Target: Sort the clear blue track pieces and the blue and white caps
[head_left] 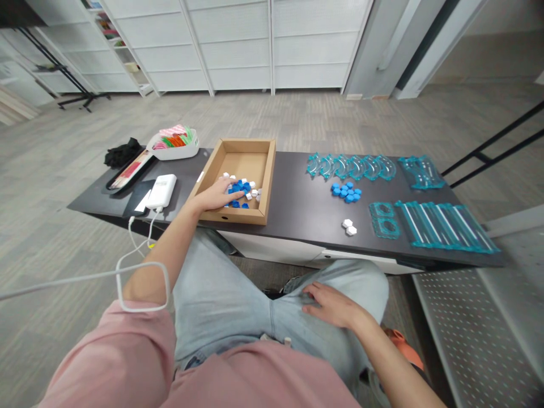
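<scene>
While the left hand reaches into the cardboard box, its fingers lie spread over the loose blue pieces and white pieces gathered in the near part of the box; thumb and fingers stand apart, though whether a piece sits under the fingertips I cannot tell; the right hand rests on the thigh, fingers loosely parted, holding nothing visible.

The box stands on the dark worktop, in front of the left hand's side; to its right, well apart, a blue cluster lies bunched together, with a white pair nearer the front edge, the two touching; behind the cluster runs a row of curved teal packets; farther right are a teal packet with two round openings and long teal packets side by side; left of the box sit a white device with cables and, behind it, a white tray of colourful strips.
</scene>
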Available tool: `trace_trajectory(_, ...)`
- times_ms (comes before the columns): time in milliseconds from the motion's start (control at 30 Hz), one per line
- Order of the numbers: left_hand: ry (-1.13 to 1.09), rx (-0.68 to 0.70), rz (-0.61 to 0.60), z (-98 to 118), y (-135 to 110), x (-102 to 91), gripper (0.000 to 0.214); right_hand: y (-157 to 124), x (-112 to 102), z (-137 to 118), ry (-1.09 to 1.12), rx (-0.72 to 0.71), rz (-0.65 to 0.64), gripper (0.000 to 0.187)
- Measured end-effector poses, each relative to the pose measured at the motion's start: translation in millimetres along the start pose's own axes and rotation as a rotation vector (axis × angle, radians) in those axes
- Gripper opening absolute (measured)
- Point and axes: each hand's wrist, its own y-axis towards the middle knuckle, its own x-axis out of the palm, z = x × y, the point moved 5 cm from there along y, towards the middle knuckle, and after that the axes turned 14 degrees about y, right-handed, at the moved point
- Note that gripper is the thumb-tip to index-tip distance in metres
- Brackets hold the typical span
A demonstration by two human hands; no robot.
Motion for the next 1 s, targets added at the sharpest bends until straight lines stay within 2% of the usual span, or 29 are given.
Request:
trace_trajectory(100, 0.004, 0.009, 0.003, -1.5, 0.1, -4.5, 0.069, 0.5, 0.1, 2.0, -0.002, 0.001, 0.003, 0.048)
trace_trajectory(267, 0.260, -0.197, -0.008, -15.8, -5.3, -17.6, 0.048, 1.7, 0.9, 4.1, -0.006, -0.026, 0.019, 0.047)
trace_trajectory(367, 0.352, -0.237, 0.008, -6.8, -10.6, -27.1, 0.048, 1.6, 0.7, 3.6, 0.003, -0.036, 0.034, 0.049)
trace_trajectory(433, 0.329, -0.176, 0.060, 15.1, -13.2, -30.9, 0.049, 1.1, 0.5, 2.1, 0.009, -0.037, 0.046, 0.050)
trace_trajectory(567, 0.160, 0.104, 0.200, 86.6, -13.3, -31.1, 0.057, 0.1, -0.5, -1.4, 0.001, -0.036, 0.078, 0.048)
trace_trajectory(633, 0.081, 0.232, 0.169, 117.0, -7.9, -25.4, 0.060, -0.5, -1.2, -2.0, -0.006, -0.030, 0.081, 0.047)
trace_trajectory(700, 0.040, 0.262, 0.105, 129.1, 2.6, -18.5, 0.063, -1.8, -2.2, -1.8, -0.007, -0.023, 0.086, 0.047)
trace_trajectory(767, 0.044, 0.184, 0.102, 119.4, 15.0, -15.2, 0.070, -3.4, -3.2, -1.4, -0.009, -0.019, 0.091, 0.048)
trace_trajectory(867, 0.024, 0.033, 0.147, 79.9, 24.9, -16.7, 0.077, -4.7, -2.7, -1.6, -0.025, -0.033, 0.085, 0.052)
trace_trajectory(1000, -0.051, -0.010, 0.014, 28.1, 13.8, -18.8, 0.072, -2.5, 0.9, -2.4, -0.024, -0.070, 0.071, 0.056)
